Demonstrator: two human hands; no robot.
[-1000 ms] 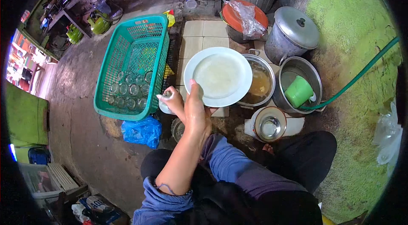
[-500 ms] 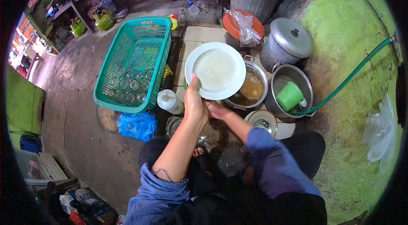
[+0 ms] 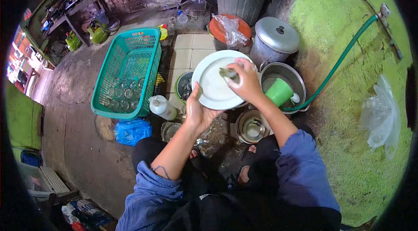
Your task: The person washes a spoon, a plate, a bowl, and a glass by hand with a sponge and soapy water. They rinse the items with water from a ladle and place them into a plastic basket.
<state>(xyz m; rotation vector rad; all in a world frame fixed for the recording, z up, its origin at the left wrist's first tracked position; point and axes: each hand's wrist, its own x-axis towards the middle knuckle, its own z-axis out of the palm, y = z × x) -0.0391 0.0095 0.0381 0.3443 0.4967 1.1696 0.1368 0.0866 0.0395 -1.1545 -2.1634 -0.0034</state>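
A white plate point(image 3: 210, 83) is held up in front of me, tilted so its inner face shows. Its lower left rim sits in my left hand point(image 3: 199, 111), thumb over the edge and the other fingers underneath. My right hand point(image 3: 247, 82) presses a grey-green sponge point(image 3: 228, 73) against the plate's upper right face; part of the sponge is hidden by the fingers. Just left of the plate is a bowl point(image 3: 184, 86) with dark items in it. A white bottle point(image 3: 163, 107) stands near my left wrist.
On the left, a teal basket point(image 3: 148, 74) holds several glasses beside a blue plastic bag point(image 3: 133, 130). At right are a pot point(image 3: 298, 75) with a green dipper point(image 3: 279, 92), a lidded pot point(image 3: 275, 41) and a green hose point(image 3: 347, 63). Stacked bowls point(image 3: 241, 126) sit below the plate.
My right hand has come up from beneath the plate to its face, now with the sponge in it. My left hand still grips the rim. The view has shifted to the right.
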